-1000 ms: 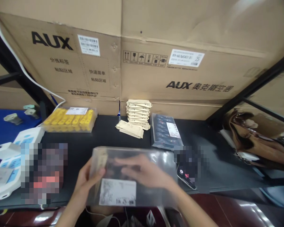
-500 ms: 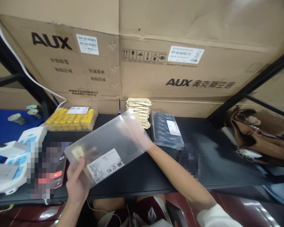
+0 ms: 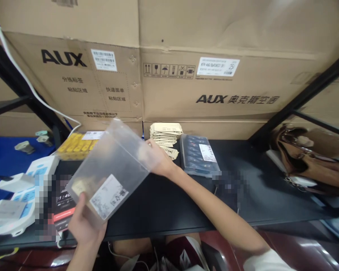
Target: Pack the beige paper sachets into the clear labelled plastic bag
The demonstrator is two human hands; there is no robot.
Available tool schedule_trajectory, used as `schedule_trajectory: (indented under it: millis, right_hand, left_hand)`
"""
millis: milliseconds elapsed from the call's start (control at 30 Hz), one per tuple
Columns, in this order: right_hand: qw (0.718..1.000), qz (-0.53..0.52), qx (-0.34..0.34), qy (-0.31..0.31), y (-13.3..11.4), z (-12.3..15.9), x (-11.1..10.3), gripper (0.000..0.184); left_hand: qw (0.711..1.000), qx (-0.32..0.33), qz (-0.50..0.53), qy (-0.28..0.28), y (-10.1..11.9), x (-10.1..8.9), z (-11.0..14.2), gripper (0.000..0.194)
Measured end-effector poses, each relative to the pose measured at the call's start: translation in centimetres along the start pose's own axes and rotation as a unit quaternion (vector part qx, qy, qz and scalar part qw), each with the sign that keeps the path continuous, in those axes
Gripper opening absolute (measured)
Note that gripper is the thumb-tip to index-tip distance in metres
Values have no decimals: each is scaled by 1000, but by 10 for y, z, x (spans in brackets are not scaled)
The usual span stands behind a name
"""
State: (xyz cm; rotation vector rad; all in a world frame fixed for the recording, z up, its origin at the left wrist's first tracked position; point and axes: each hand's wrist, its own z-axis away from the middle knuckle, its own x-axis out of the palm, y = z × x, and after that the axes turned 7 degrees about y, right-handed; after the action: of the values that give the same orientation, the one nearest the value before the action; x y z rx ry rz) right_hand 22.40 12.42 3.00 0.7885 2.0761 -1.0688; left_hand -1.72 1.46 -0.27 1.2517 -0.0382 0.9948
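My left hand (image 3: 86, 222) grips the lower left end of a frosted plastic bag (image 3: 101, 158), thumb on the front. A white label with dark print (image 3: 109, 196) is on the bag. Near that thumb a small cream packet (image 3: 83, 185) shows through the plastic. My right hand (image 3: 159, 160) is at the bag's right end; its fingertips are blurred through the plastic, so I cannot tell whether they hold anything. Just behind this hand stands a stack of cream packets (image 3: 166, 130), with another packet (image 3: 171, 152) lower in front.
A clear pack of yellow items (image 3: 70, 146) lies behind the bag, and a pack of dark items (image 3: 194, 152) is right of the stack. A power strip (image 3: 28, 203) and a phone (image 3: 64, 210) lie left. A brown handbag (image 3: 310, 162) stands right, cartons (image 3: 169, 86) behind.
The bag has moved left and tilted more steeply, with my left hand on it. More of my right hand now shows outside the bag's right end.
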Motion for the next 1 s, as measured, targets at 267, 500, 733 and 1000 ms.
schedule_trajectory:
  millis: [267, 500, 733, 1000]
  right_hand:
    - [987, 32, 89, 130, -16, 187, -37, 77]
    - [957, -21, 258, 130, -11, 215, -76, 47]
    - [810, -365, 386, 247, -12, 197, -128, 55]
    - [787, -486, 338, 174, -38, 196, -134, 62]
  left_hand:
    - [1000, -22, -12, 9, -1, 1, -2, 41]
    - [993, -71, -77, -52, -4, -4, -7, 69]
    - [984, -81, -136, -79, -5, -8, -4, 56]
    - [958, -111, -225, -137, -20, 16, 15, 67]
